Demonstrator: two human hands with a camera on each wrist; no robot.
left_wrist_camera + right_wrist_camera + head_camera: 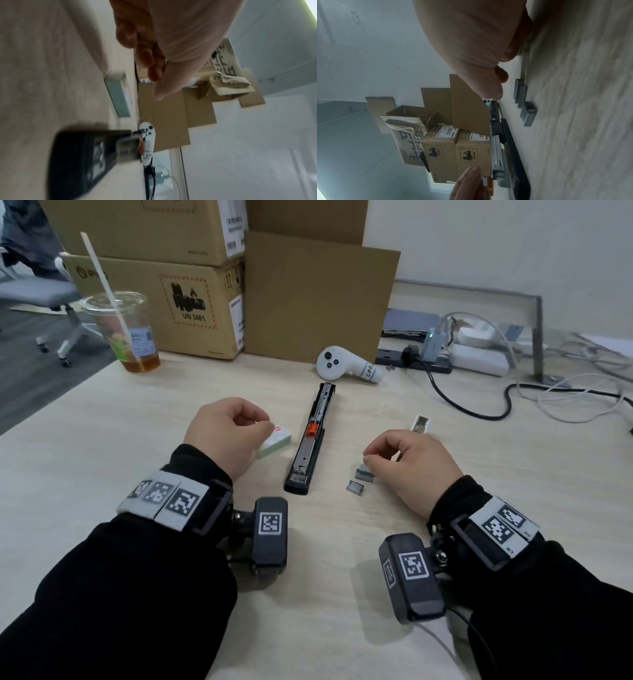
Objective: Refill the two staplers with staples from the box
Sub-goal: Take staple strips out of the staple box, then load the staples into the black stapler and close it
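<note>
A black stapler (308,446) lies opened flat in the middle of the table, its metal channel and orange pusher showing; it also appears in the wrist views (82,155) (506,142). Left of it lies the white and green staple box (275,443) (120,97). My left hand (265,426) (154,70) hovers over the box's near corner with curled fingers; whether it pinches anything is unclear. Short grey staple strips (364,474) (520,92) lie right of the stapler. My right hand (371,460) (500,86) curls just above them, holding nothing I can see.
A small silver object (422,423) lies beyond my right hand. A white controller (342,364) sits behind the stapler. Stacked cartons (154,302) and a drink cup with a straw (123,333) stand at the back left. Cables and a power strip (479,357) fill the back right.
</note>
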